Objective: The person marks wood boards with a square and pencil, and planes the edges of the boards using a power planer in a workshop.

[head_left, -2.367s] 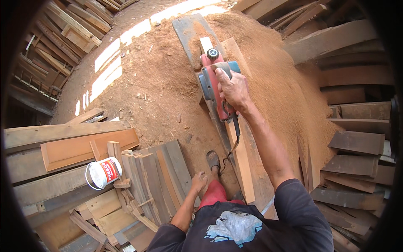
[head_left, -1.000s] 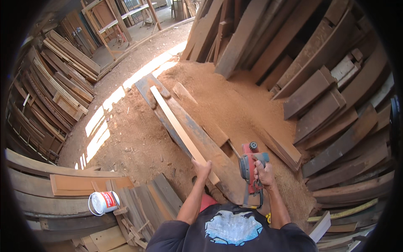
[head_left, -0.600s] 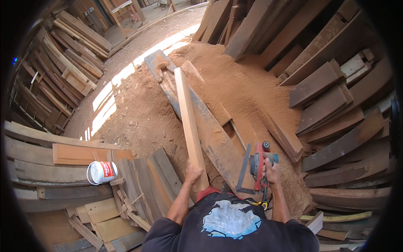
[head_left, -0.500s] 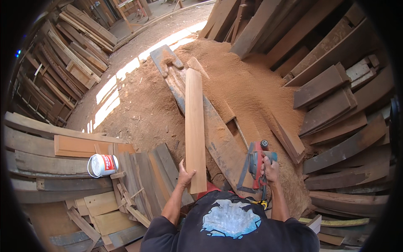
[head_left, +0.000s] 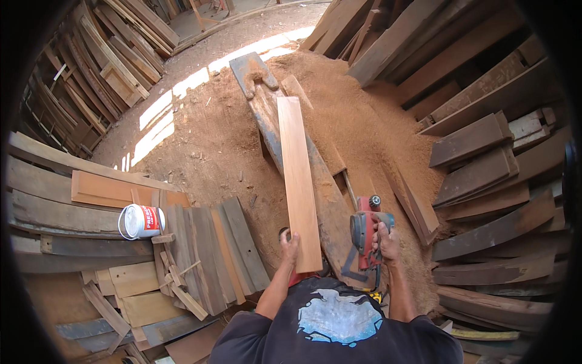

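My left hand (head_left: 290, 247) grips the near left edge of a pale planed board (head_left: 296, 182), which lies lengthwise in front of me with its broad face up, over a long weathered plank (head_left: 327, 206) dusted with sawdust. A worn block with a notch (head_left: 247, 70) sits at that plank's far end. My right hand (head_left: 386, 241) is wrapped round the handle of a red and dark electric planer (head_left: 365, 233) with a knob on top, held upright-to-the-view at the plank's near right. Its cord trails down toward my body.
Stacked boards (head_left: 485, 182) line the right side and offcuts (head_left: 218, 255) lie at lower left. A white bucket (head_left: 141, 221) rests on boards at left. A sawdust heap (head_left: 370, 121) covers the ground right of the plank. More timber (head_left: 103, 67) leans at upper left.
The planer has moved from atop the timber to the near right. My left hand, empty earlier, has taken hold of the board and turned it broad face up, off the plank's line.
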Demonstrator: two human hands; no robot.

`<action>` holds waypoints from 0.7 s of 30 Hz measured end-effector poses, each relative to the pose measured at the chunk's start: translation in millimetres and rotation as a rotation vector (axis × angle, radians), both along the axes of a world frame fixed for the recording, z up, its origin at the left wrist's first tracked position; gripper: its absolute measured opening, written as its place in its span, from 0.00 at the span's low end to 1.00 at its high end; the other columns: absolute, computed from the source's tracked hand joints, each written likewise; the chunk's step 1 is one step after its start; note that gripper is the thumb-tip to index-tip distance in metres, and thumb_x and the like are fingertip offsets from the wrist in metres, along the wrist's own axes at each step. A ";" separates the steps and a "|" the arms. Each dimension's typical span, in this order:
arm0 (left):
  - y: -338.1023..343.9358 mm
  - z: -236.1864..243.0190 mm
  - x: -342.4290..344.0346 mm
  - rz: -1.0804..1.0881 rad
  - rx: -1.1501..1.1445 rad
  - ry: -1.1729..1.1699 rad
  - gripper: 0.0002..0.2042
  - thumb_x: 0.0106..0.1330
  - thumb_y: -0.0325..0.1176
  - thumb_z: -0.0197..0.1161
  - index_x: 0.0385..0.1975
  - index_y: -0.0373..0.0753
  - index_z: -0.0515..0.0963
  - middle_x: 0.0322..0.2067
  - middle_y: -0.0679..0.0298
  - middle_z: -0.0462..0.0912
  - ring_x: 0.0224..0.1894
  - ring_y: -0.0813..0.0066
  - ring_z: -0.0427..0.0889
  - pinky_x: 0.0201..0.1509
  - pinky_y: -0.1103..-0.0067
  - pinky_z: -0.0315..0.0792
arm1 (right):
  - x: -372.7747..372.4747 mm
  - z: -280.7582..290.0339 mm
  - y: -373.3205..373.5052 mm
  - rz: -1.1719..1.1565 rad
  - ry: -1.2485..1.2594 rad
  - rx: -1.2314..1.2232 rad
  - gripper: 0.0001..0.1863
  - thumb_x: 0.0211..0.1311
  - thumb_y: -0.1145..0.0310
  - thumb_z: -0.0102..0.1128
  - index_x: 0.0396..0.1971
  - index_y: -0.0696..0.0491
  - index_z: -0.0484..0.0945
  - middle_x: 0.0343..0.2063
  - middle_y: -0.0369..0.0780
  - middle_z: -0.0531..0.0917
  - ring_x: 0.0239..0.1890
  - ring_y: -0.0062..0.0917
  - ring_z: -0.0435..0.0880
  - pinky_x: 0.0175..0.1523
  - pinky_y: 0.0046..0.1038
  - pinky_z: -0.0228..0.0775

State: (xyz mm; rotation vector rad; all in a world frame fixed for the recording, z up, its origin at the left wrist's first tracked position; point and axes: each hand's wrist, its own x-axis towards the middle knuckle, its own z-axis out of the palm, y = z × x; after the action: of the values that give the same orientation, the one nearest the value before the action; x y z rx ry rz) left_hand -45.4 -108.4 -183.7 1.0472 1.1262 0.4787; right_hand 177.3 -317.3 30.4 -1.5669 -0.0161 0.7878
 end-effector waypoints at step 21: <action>45.2 -5.7 40.0 -0.189 0.029 0.405 0.43 0.73 0.61 0.46 0.75 0.32 0.48 0.71 0.38 0.59 0.73 0.44 0.59 0.75 0.61 0.53 | -18.4 -4.0 -61.1 -0.094 0.027 -0.016 0.25 0.72 0.47 0.61 0.48 0.57 0.77 0.19 0.32 0.75 0.16 0.14 0.73 0.20 0.20 0.67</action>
State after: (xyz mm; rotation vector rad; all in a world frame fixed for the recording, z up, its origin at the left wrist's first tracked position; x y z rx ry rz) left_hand -5.4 -63.2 -189.4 1.2990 1.3603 0.1327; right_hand 158.9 -378.3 26.4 -1.5610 0.0834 0.7361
